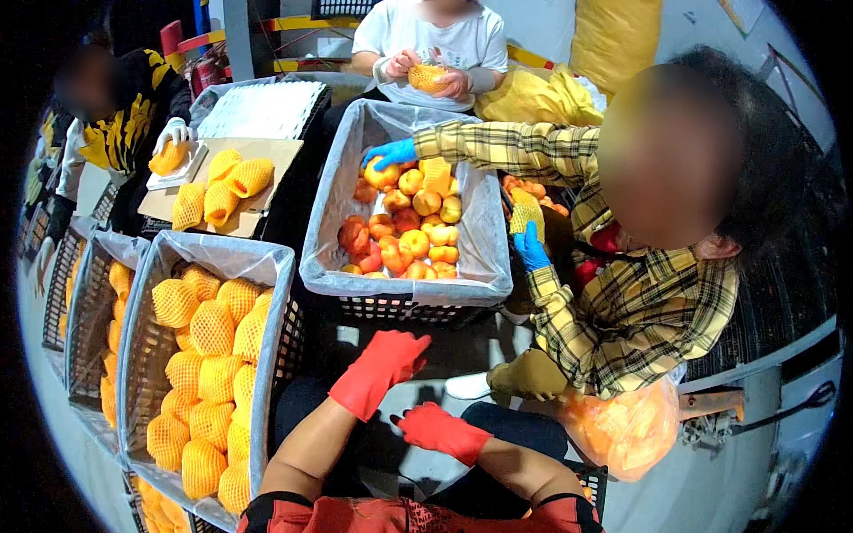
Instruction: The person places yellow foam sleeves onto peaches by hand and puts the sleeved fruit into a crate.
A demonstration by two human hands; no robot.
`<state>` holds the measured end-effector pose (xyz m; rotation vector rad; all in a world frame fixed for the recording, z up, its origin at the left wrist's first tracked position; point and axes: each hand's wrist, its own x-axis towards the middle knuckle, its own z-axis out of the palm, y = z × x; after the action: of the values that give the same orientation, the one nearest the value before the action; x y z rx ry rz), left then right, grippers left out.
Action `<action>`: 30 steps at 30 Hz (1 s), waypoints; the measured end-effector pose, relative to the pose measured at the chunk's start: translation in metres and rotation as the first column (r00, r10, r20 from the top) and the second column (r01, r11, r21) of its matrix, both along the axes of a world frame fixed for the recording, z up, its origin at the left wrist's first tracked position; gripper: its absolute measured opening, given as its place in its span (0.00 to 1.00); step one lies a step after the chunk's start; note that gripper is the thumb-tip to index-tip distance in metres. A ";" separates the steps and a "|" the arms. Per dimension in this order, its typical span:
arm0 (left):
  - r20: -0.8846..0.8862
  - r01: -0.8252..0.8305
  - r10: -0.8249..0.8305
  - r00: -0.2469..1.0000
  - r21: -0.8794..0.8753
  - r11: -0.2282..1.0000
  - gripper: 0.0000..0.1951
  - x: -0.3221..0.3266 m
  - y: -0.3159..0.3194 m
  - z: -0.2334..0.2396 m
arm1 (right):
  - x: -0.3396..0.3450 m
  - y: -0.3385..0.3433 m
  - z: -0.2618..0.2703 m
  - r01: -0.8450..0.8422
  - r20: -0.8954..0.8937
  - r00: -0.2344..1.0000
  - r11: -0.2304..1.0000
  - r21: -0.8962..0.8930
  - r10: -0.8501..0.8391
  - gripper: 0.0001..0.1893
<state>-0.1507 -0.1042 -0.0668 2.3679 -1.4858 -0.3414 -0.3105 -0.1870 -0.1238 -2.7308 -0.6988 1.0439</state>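
Note:
My left hand (381,373), in a red rubber glove, hovers below the near side of a lined black plastic crate (320,256). Loose yellow, orange and red peach-like fruits (414,243) lie in that crate. Lower and to the right is my right hand (445,432), gloved alike, over my lap. A small dark spot shows at one of its fingertips. Both palms face away, so whether anything is in them is hidden. Left of my left forearm stands another lined crate (128,373), filled with fruits in yellow foam nets (213,370).
A co-worker's blue-gloved hand (390,154) reaches into the fruit crate; the other (531,248) grips a yellow foam net (526,216). Opposite, a person's hands hold a netted fruit (426,78). Netted fruits lie on cardboard (156,200). An orange-filled plastic bag (623,430) sits right.

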 end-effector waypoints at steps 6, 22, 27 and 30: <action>0.019 -0.028 0.028 0.999 0.037 0.999 0.14 0.003 0.009 0.006 | -0.017 0.009 -0.014 0.018 0.009 1.000 0.993 0.115 -0.019 0.14; -0.023 0.041 -0.039 0.999 0.108 0.993 0.24 0.005 0.023 0.006 | -0.018 0.020 -0.027 -0.042 -0.038 0.998 0.999 0.017 0.043 0.18; 0.036 -0.005 0.003 0.999 0.036 0.999 0.23 0.019 0.030 -0.006 | -0.019 0.024 -0.027 -0.078 -0.031 0.996 0.997 -0.009 0.078 0.16; 0.006 -0.018 0.018 1.000 0.043 0.999 0.23 0.016 0.028 -0.001 | -0.020 0.025 -0.028 -0.061 -0.018 0.998 0.998 0.008 0.061 0.16</action>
<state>-0.1349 -0.0764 -0.0679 2.4161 -1.4731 -0.3668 -0.3303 -0.1621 -0.1520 -2.7055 -0.7864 1.0757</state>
